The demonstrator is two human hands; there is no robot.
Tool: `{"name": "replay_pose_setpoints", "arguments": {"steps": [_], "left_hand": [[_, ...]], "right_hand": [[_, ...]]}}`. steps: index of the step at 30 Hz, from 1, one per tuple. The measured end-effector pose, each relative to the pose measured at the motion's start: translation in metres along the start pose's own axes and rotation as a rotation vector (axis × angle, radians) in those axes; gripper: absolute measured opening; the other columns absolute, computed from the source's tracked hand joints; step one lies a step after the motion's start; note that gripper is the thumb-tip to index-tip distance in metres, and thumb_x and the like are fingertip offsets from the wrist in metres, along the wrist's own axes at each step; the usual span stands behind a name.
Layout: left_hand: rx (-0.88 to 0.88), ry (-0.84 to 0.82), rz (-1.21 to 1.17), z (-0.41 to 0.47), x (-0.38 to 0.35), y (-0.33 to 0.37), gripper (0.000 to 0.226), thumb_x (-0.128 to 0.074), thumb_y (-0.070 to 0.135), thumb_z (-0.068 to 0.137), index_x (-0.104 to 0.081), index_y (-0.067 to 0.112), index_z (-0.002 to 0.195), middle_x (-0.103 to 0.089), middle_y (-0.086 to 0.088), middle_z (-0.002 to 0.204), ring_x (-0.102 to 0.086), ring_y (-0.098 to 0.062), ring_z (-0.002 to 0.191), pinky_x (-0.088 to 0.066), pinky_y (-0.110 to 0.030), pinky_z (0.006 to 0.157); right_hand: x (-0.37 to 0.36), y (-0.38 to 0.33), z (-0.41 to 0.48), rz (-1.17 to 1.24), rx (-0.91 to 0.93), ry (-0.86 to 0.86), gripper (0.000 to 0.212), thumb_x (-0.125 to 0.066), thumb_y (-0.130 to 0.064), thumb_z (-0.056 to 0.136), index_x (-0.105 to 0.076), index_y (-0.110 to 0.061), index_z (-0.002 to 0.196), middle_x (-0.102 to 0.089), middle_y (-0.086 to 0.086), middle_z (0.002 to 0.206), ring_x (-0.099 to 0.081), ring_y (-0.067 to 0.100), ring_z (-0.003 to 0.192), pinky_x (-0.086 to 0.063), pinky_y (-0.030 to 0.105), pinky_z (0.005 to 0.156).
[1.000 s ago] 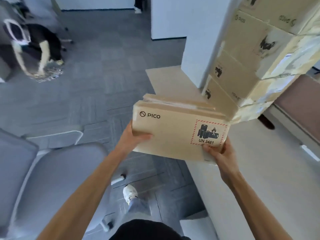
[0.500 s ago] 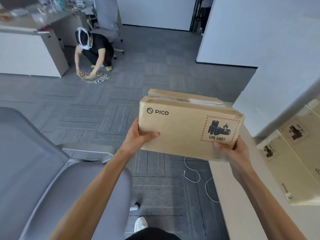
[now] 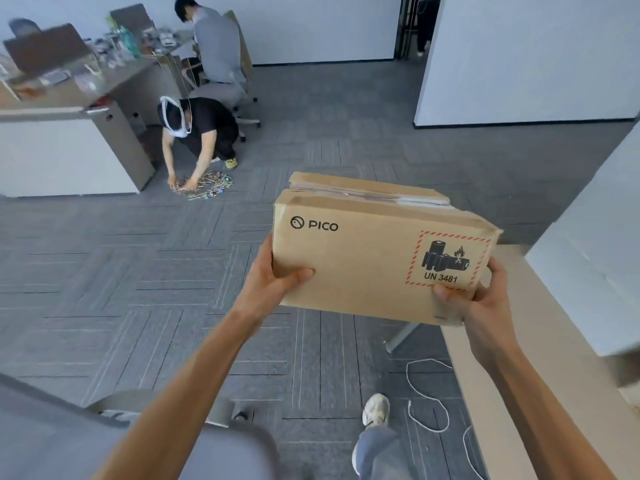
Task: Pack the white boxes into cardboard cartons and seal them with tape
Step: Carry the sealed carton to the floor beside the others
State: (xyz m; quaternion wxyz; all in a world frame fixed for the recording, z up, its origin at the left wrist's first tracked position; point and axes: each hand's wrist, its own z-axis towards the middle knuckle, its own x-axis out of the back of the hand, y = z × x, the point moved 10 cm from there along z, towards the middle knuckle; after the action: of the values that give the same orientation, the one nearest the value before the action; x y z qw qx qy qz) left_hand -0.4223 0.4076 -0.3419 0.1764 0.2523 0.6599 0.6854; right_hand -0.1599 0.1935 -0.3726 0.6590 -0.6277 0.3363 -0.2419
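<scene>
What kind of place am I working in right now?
Probably an open-plan office: grey carpet tiles, a cluttered desk with a swivel chair by it, and white partition walls. Left hand and right hand grip the cardboard carton.

A pile of thin sticks [image 3: 204, 186] is being gathered from the grey carpet floor [image 3: 104, 271] by a crouching person [image 3: 207, 128] in a black top, with both arms lowered to the pile. Behind, a second person [image 3: 185, 8] is being seen at a wheeled office chair [image 3: 225, 93], beside a cluttered far bench [image 3: 69, 98]. A white cord [image 3: 429, 400] is being displayed in loose loops on the floor, just beside a pale near bench [image 3: 502, 375]. The lower left corner is being filled by a grey padded chair [image 3: 52, 445]. The background is being closed off by a white partition wall [image 3: 519, 57].
</scene>
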Motion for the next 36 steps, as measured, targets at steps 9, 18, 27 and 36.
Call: {"name": "replay_pose_setpoints", "arguments": {"steps": [9,18,27,36], "left_hand": [[-0.104,0.119,0.056,0.193,-0.012,0.055,0.069,-0.077,0.009,0.080,-0.044,0.031,0.137,-0.061,0.008,0.124,-0.059,-0.008,0.112,-0.050,-0.031,0.090],[-0.142,0.069,-0.049,0.361,-0.043,0.065,0.069,-0.074,0.002,0.082,-0.043,0.026,0.138,-0.062,0.007,0.125,-0.059,-0.008,0.114,-0.050,-0.024,0.086],[-0.144,-0.120,-0.107,0.587,-0.069,0.055,0.066,-0.076,0.004,0.080,-0.045,0.027,0.134,-0.062,0.006,0.124,-0.060,-0.001,0.107,-0.052,-0.016,0.077],[-0.163,-0.417,-0.062,0.757,-0.174,0.071,0.067,-0.072,0.002,0.082,-0.040,0.018,0.139,-0.060,0.007,0.122,-0.059,0.004,0.104,-0.050,-0.011,0.078]], "right_hand": [[-0.040,-0.035,0.229,0.061,0.014,-0.097,0.074,-0.078,0.002,0.071,-0.043,-0.020,0.132,-0.072,0.001,0.113,-0.068,0.016,0.106,-0.057,0.039,0.078],[-0.044,-0.071,0.385,-0.050,0.075,-0.034,0.068,-0.076,0.003,0.075,-0.046,-0.018,0.133,-0.071,-0.005,0.114,-0.068,0.011,0.105,-0.056,0.044,0.085],[-0.062,-0.077,0.540,-0.111,0.121,0.168,0.054,-0.075,0.004,0.076,-0.058,-0.014,0.124,-0.073,0.000,0.113,-0.070,0.017,0.103,-0.061,0.030,0.076],[-0.009,-0.081,0.632,-0.124,0.135,0.486,0.049,-0.074,0.004,0.073,-0.060,-0.009,0.118,-0.074,0.002,0.109,-0.071,0.021,0.101,-0.061,0.032,0.078]]}}
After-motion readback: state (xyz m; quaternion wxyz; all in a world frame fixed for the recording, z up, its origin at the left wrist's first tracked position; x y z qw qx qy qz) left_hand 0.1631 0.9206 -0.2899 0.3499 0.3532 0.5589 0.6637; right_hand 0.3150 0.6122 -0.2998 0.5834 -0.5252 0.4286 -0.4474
